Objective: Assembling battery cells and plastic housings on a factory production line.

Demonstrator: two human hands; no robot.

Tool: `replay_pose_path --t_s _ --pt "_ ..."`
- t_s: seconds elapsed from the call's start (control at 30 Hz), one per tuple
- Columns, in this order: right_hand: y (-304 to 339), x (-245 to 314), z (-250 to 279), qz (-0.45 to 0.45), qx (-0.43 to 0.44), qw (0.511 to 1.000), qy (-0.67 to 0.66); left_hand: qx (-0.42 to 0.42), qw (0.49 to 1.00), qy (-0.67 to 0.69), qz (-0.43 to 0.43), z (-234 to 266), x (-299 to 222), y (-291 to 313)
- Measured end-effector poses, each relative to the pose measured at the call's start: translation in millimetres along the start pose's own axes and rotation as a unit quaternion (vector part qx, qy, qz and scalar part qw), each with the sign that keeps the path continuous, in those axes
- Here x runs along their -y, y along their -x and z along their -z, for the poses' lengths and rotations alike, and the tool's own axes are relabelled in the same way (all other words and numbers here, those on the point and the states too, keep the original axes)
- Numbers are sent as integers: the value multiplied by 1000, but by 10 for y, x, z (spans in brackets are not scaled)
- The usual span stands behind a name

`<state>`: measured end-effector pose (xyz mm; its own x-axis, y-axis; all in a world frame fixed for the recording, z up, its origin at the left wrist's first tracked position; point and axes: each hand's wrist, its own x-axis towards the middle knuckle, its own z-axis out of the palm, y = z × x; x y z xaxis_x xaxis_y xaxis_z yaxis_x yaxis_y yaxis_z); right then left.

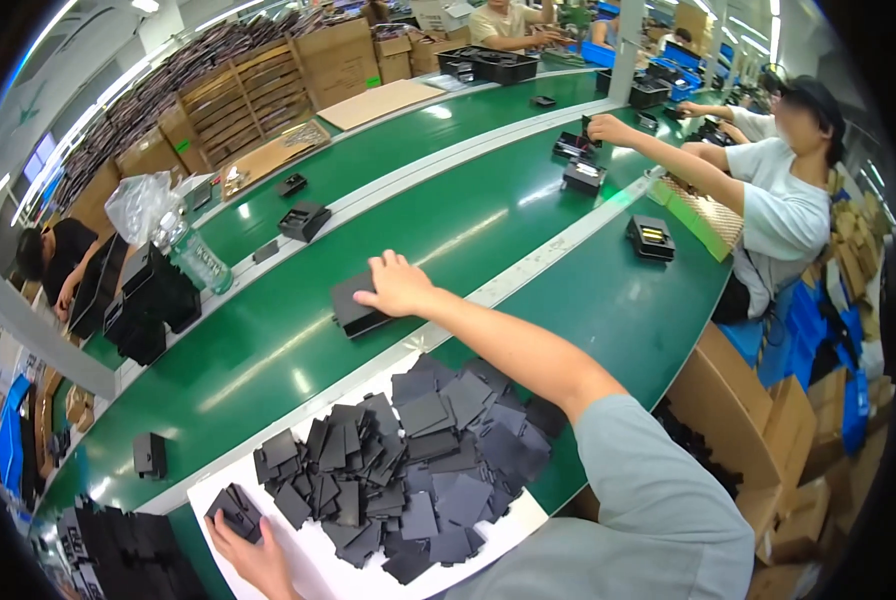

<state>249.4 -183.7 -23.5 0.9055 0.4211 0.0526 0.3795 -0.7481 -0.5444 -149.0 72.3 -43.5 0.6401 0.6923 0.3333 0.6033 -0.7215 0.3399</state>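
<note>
My right hand (400,287) reaches out over the green belt, its fingers and thumb closed round the edge of a black plastic box (356,308) there. At the lower left my left hand (253,558) grips another black plastic case (234,512) at the edge of a white sheet (318,568). A heap of thin black plastic covers (430,465) lies on that sheet, between my left hand and my right arm. The undersides of both held cases are hidden.
Black cases (150,455) stand along the belt (258,375). Stacked black parts (118,550) fill the lower left corner. A plastic bottle (198,255) stands at left. A co-worker (783,190) sits at right near an open box (651,238); a cardboard carton (758,420) is at my right.
</note>
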Motion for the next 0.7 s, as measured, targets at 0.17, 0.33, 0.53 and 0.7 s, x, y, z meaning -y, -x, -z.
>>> replay_pose_path --t_s 0.17,0.33,0.53,0.7 --pt "320 165 -40 159 -63 983 70 -18 999 30 1 -60 33 -93" --pt "663 387 29 293 53 955 11 -40 991 125 -35 -218 226 -156" --pt "1230 939 85 278 255 877 -297 -100 953 257 -123 192 -954 18" --pt "1530 1246 84 146 280 754 -576 -85 911 321 -243 243 -1513 67"
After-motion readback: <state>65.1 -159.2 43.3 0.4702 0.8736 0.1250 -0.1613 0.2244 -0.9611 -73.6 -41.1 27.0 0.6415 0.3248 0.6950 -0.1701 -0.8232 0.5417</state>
